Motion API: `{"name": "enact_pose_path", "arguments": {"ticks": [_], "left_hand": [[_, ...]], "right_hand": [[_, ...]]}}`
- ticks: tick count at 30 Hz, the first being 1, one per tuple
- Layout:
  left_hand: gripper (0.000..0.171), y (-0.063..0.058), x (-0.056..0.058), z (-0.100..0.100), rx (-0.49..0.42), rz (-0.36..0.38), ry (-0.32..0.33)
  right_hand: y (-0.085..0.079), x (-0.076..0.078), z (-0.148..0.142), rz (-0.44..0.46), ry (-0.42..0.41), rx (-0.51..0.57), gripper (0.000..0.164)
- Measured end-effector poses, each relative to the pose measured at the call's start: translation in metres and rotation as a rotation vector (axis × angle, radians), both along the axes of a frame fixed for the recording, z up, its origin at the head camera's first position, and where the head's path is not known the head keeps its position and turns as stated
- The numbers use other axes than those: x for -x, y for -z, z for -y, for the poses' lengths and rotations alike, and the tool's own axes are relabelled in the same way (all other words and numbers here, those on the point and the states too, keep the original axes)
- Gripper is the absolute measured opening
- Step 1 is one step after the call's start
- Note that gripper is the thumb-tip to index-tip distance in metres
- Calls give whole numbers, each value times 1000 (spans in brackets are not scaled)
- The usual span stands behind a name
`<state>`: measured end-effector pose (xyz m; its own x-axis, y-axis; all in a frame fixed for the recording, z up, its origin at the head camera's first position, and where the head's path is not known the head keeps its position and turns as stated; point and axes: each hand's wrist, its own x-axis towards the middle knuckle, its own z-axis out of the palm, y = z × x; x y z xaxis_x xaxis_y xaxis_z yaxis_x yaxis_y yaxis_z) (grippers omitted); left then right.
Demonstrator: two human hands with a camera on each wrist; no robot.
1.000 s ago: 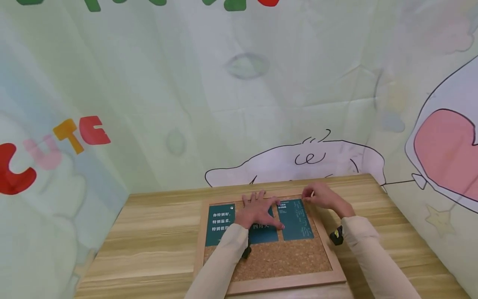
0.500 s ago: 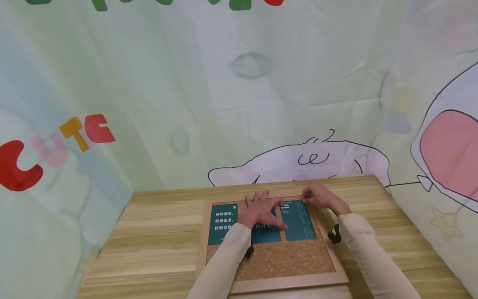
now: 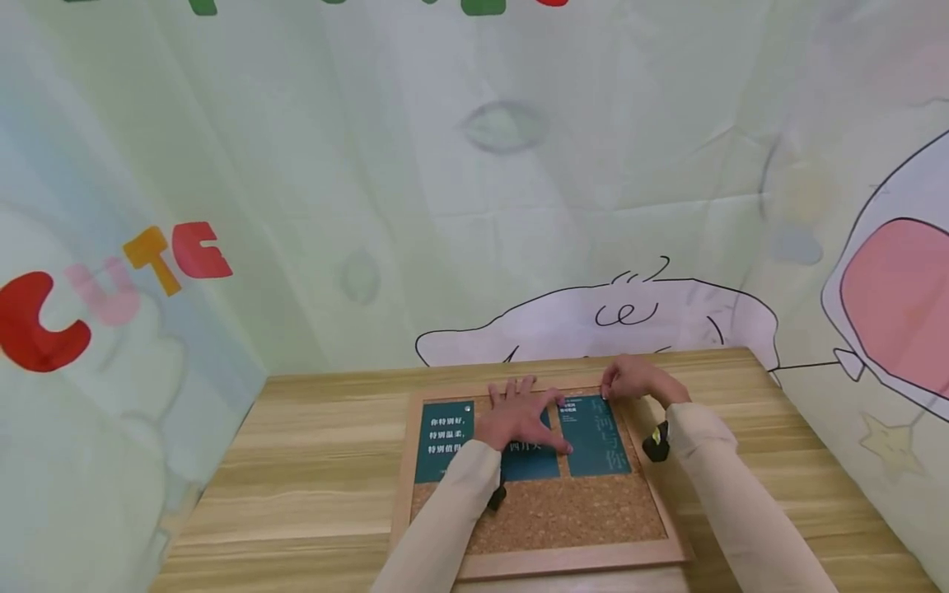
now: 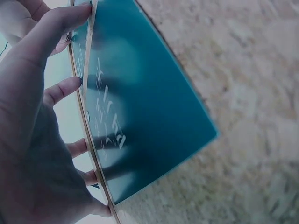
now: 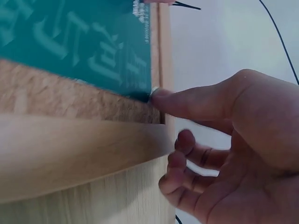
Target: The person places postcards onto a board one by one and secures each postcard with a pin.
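Note:
A wood-framed corkboard (image 3: 574, 515) bears three teal cards in a row. My left hand (image 3: 511, 420) spreads over the middle card (image 3: 530, 468), its thumb and index finger reaching onto the left edge of the right card (image 3: 593, 451). At that card's upper right corner, my right hand (image 3: 639, 379) has thumb and fingers together. The right wrist view shows the thumb tip pressing a small whitish thumbtack (image 5: 154, 90) at the card's corner (image 5: 142, 93); the index finger is mostly hidden behind the thumb and the other fingers curl beyond the frame.
The left card (image 3: 437, 459) has a small white round tack (image 3: 468, 408) in its upper right corner. Under the board is a wood-grain table (image 3: 311, 469). A printed curtain (image 3: 356, 181) hangs behind and along the sides.
The head view has shifted slightly. My right wrist has lifted a little while its fingertips stay at the card's corner. The left hand keeps its place across the cards.

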<state>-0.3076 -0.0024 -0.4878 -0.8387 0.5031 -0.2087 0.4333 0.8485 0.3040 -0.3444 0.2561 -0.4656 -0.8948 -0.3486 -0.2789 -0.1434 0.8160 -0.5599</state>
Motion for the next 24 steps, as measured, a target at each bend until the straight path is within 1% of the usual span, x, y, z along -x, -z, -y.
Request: {"name": "enact_pose_path", "arguments": {"ticks": [3,7,12,17,24], "left_hand": [[80,1,1,-1,6,3,-1],[80,0,2,-1,13,-7,4],[79,-1,2,0,10,-23,8],[80,-1,1,0,4,-20,6],[79,1,-1,0,7,-9,4]], "right_hand": [[-2,2,0,74,74,1,9],[-3,6,1,126,131,-9,14],[-5,11,5,165,168,-39,15],[-8,11,10,187,189,-51,12],[-2,19,15,207,225,-104,9]]}}
